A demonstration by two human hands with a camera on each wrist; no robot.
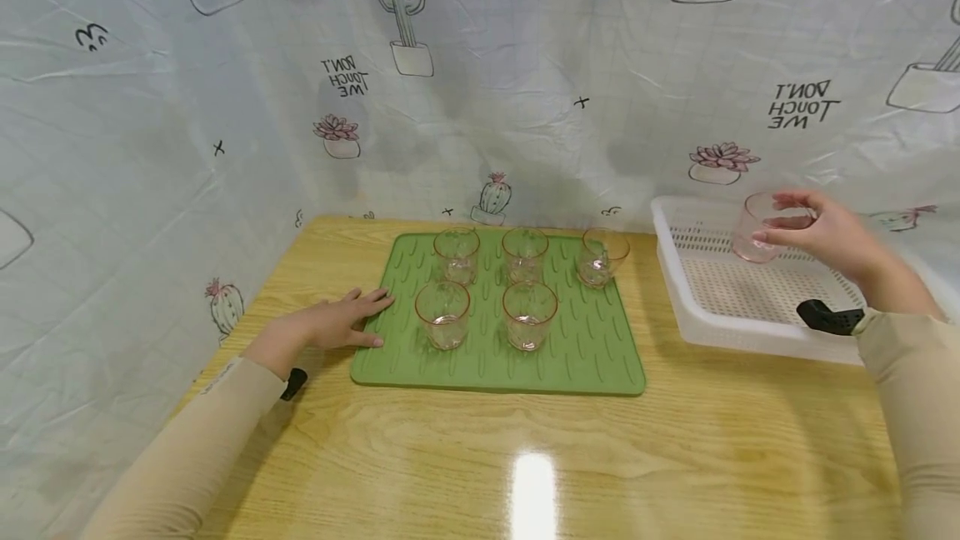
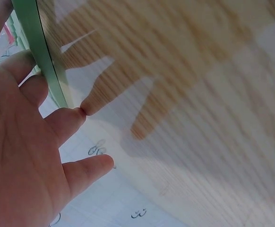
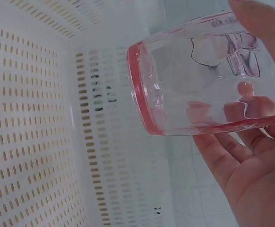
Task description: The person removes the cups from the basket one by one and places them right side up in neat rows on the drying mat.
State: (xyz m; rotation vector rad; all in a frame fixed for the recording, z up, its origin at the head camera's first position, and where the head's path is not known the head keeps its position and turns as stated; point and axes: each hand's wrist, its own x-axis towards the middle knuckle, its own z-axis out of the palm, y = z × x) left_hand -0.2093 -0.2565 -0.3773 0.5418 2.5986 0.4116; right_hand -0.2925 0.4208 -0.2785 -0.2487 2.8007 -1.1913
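My left hand [image 1: 333, 325] rests with spread, straight fingers at the left edge of a green drying mat [image 1: 480, 369]; the left wrist view shows its fingers [image 2: 64, 125] by the mat's side. On the mat stand several clear drinking glasses with red rims, among them a front left glass [image 1: 442, 315], a front right glass [image 1: 529, 317] and a back right glass [image 1: 602, 258]. My right hand [image 1: 836, 232] grips another clear, pink-tinted glass [image 3: 194, 80] between thumb and fingers. That glass is over a white perforated plastic basket [image 1: 693, 307], on the right side of the table.
The wooden table [image 1: 420, 457] carries the mat and the basket. A whitish curtain [image 1: 480, 107] printed with cacti hangs right behind them and along the left side. Black camera mounts [image 1: 825, 317] sit at the wrists.
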